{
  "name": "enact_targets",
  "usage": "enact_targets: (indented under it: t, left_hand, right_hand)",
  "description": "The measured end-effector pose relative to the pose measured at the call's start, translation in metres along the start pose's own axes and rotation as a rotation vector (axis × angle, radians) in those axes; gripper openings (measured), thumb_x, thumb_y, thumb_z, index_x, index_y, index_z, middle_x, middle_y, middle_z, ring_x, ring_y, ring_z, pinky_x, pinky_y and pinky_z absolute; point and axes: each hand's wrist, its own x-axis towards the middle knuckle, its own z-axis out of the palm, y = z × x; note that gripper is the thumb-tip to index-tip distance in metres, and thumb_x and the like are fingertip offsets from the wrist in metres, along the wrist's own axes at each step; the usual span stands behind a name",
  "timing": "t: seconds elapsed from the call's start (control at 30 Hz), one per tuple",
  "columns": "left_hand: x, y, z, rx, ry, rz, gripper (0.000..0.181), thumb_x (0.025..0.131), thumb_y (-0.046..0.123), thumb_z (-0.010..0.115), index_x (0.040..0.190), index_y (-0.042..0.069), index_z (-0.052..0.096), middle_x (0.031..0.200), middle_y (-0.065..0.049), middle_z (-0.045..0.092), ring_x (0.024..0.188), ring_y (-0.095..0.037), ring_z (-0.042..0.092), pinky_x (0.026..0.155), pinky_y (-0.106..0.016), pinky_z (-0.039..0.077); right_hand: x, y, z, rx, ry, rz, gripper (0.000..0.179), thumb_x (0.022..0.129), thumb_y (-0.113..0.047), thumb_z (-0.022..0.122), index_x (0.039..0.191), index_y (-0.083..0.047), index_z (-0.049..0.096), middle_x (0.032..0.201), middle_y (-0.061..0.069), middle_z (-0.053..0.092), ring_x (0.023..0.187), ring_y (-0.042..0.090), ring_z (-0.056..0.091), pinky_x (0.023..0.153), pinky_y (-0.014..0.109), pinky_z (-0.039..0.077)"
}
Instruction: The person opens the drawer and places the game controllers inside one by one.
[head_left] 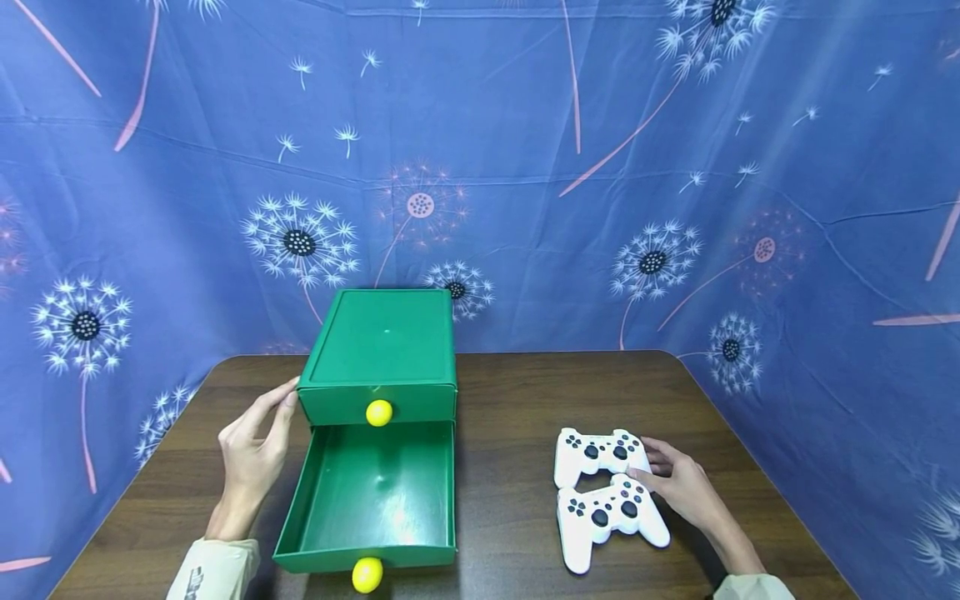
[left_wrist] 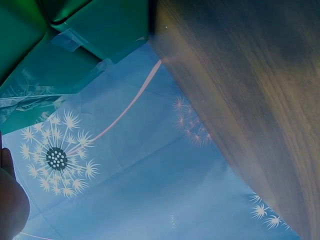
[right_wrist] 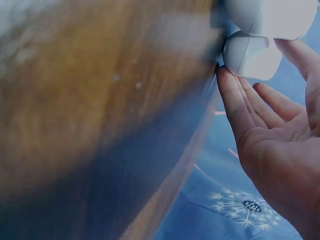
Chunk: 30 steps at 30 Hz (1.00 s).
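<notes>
A green two-drawer box (head_left: 382, 342) stands left of the middle in the head view, its lower drawer (head_left: 375, 492) pulled out with a bare inside. Yellow round knobs (head_left: 378, 412) sit on both drawer fronts. My left hand (head_left: 255, 450) touches the box's upper left side near the front corner, fingers nearly straight. Two white game controllers, a far one (head_left: 600, 452) and a near one (head_left: 611, 517), lie close together, buttons up. My right hand (head_left: 686, 487) holds the far controller's right handle between thumb and fingers; the thumb lies where both controllers meet.
The brown wooden table (head_left: 502, 467) carries everything. A blue dandelion-print cloth (head_left: 525, 250) hangs behind and along the sides. In the left wrist view, clear tape (left_wrist: 67, 40) shows on the green box.
</notes>
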Motion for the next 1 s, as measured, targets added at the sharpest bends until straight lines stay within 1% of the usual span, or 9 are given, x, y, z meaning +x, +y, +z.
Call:
enact_targets:
  t: [0.3, 0.47, 0.6, 0.8, 1.0]
  left_hand:
    - [0.0023, 0.0055, 0.0009, -0.002, 0.001, 0.001, 0.018, 0.080, -0.014, 0.065, 0.097, -0.008, 0.070, 0.091, -0.021, 0.070, 0.094, 0.001, 0.063, 0.082, -0.013, 0.046]
    - [0.0009, 0.0047, 0.0004, -0.003, -0.001, 0.004, 0.017, 0.081, -0.013, 0.065, 0.097, -0.009, 0.070, 0.092, -0.021, 0.070, 0.094, 0.001, 0.063, 0.082, -0.012, 0.046]
    - [0.0025, 0.0070, 0.0010, -0.004, 0.004, 0.004, 0.016, 0.082, -0.012, 0.065, 0.097, -0.009, 0.070, 0.092, -0.021, 0.070, 0.094, 0.001, 0.063, 0.082, -0.013, 0.046]
    - [0.0038, 0.0099, 0.0012, -0.010, 0.012, 0.007, 0.014, 0.083, -0.011, 0.065, 0.096, -0.010, 0.070, 0.092, -0.022, 0.070, 0.094, 0.000, 0.063, 0.082, -0.013, 0.046]
    - [0.0034, 0.0098, 0.0015, -0.010, 0.018, 0.010, 0.014, 0.083, -0.011, 0.065, 0.096, -0.009, 0.070, 0.092, -0.020, 0.070, 0.093, 0.000, 0.064, 0.082, -0.013, 0.046]
  right_hand:
    - [0.0026, 0.0043, 0.0006, -0.040, 0.011, -0.027, 0.067, 0.080, -0.026, 0.078, 0.132, 0.004, 0.049, 0.103, 0.015, 0.066, 0.094, 0.032, 0.063, 0.075, 0.041, 0.054]
    - [0.0033, 0.0045, 0.0011, -0.065, 0.019, -0.036, 0.069, 0.077, -0.025, 0.080, 0.131, 0.004, 0.050, 0.103, 0.016, 0.066, 0.092, 0.030, 0.063, 0.073, 0.040, 0.054]
    - [0.0049, 0.0049, 0.0029, -0.078, 0.029, -0.044, 0.070, 0.076, -0.025, 0.081, 0.131, 0.005, 0.050, 0.102, 0.016, 0.066, 0.090, 0.029, 0.064, 0.071, 0.039, 0.054]
    - [0.0064, 0.0041, 0.0045, -0.071, 0.037, -0.066, 0.067, 0.076, -0.022, 0.081, 0.130, 0.004, 0.051, 0.099, 0.014, 0.067, 0.087, 0.026, 0.065, 0.070, 0.036, 0.055]
    - [0.0062, 0.0040, 0.0045, -0.067, 0.053, -0.082, 0.065, 0.076, -0.021, 0.081, 0.129, 0.005, 0.053, 0.097, 0.012, 0.068, 0.084, 0.024, 0.065, 0.066, 0.033, 0.054]
